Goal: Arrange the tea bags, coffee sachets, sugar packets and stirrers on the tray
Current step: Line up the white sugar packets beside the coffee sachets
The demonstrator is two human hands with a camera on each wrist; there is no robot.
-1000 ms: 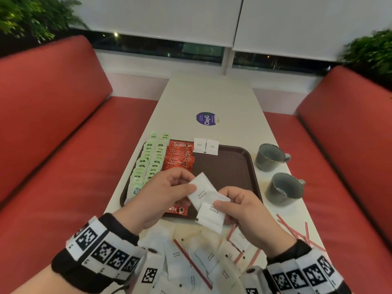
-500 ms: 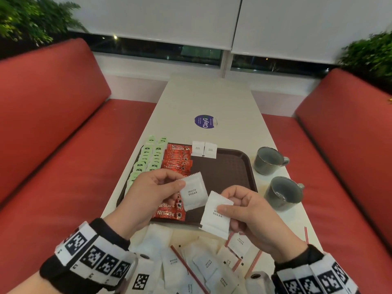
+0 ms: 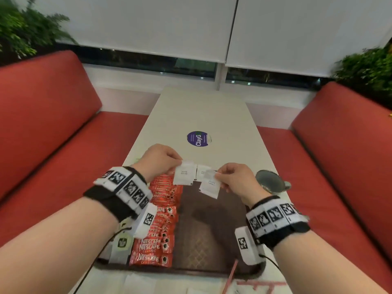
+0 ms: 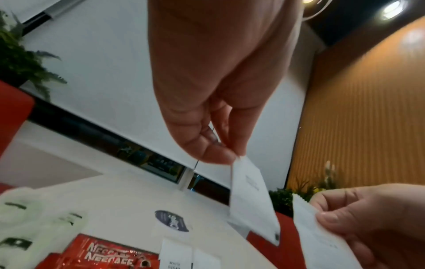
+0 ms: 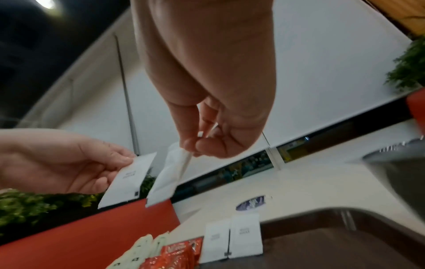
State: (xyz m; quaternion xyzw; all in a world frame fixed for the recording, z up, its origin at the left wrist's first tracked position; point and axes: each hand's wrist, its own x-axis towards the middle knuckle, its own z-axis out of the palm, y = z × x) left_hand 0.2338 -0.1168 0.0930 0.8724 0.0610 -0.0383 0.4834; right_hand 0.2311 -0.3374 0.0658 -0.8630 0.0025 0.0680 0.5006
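Over the far end of the brown tray (image 3: 212, 234), my left hand (image 3: 177, 164) pinches a white sugar packet (image 3: 184, 174) by its top corner. My right hand (image 3: 218, 177) pinches a second sugar packet (image 3: 210, 186) just to the right. Both packets hang above the tray, apart from each other. Two more sugar packets (image 5: 232, 236) lie side by side at the tray's far edge. Red Nescafe sachets (image 3: 163, 221) run in a column down the tray's left part. Beside them lie green tea bags (image 5: 142, 247), mostly hidden by my left wrist in the head view.
A grey cup (image 3: 271, 183) stands on the white table (image 3: 201, 115), right of the tray. Loose sugar packets (image 3: 140, 283) and red stirrers (image 3: 231, 274) lie at the near edge. A round purple sticker (image 3: 197, 139) lies beyond the tray. Red benches flank the table.
Both hands have moved forward from the near end of the tray to its far end, each carrying its sugar packet. The packets now hang near the two lying there.
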